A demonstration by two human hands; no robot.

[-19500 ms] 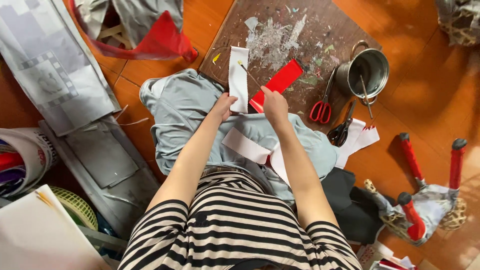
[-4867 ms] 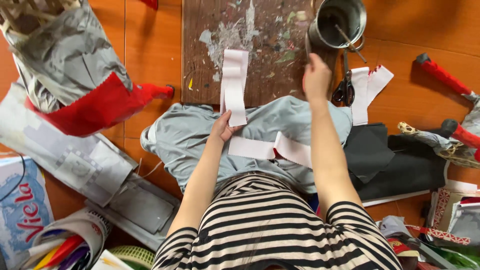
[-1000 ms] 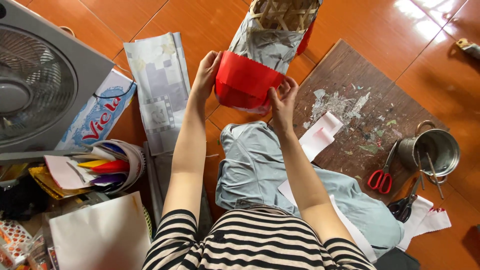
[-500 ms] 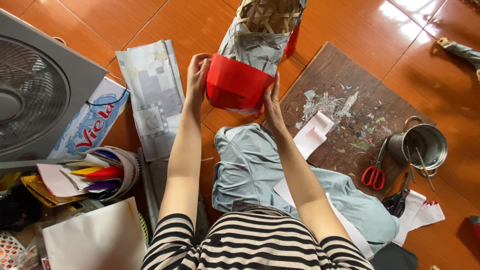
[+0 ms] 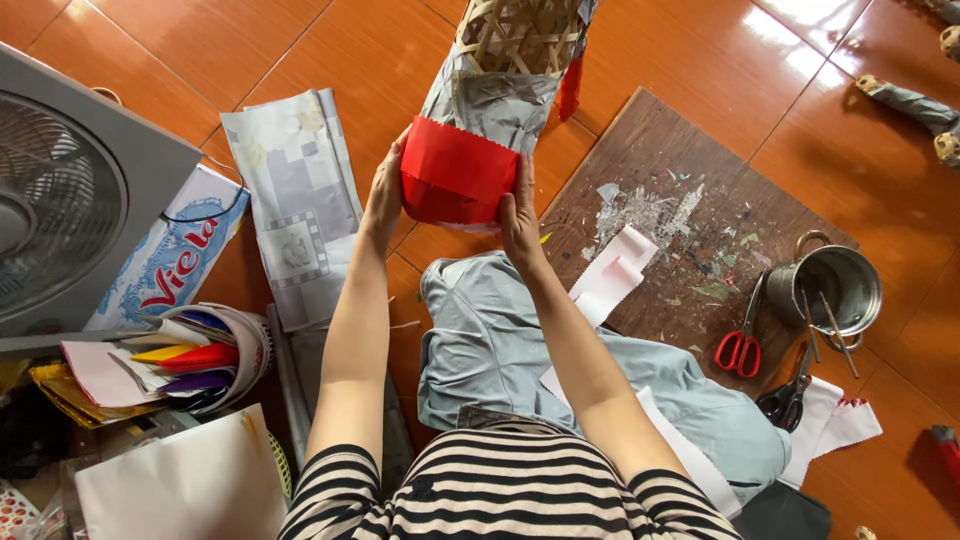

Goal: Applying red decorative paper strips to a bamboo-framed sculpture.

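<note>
Taking the red paper band [image 5: 458, 176] as the landmark and going left to right: far to its left stands a grey box fan [image 5: 60, 200], with a tub of coloured paper strips [image 5: 205, 355] below it and a grey printed sheet [image 5: 295, 200] nearer in.

The left hand [image 5: 385, 195] lies flat against the band's left edge and the right hand [image 5: 520, 215] against its right — both grips wide, palms pressing rather than pinching, seemingly to hold the paper snug around the paper-covered woven form [image 5: 505, 70] it wraps. That form lies on the orange tiled floor [image 5: 300, 50].

Right of the band sits a paste-smeared wooden board [image 5: 690, 200] as a work surface, carrying white paper pieces [image 5: 612, 280], red-handled scissors [image 5: 740, 345] and a metal pot [image 5: 835, 290] — all within easy reach.
</note>
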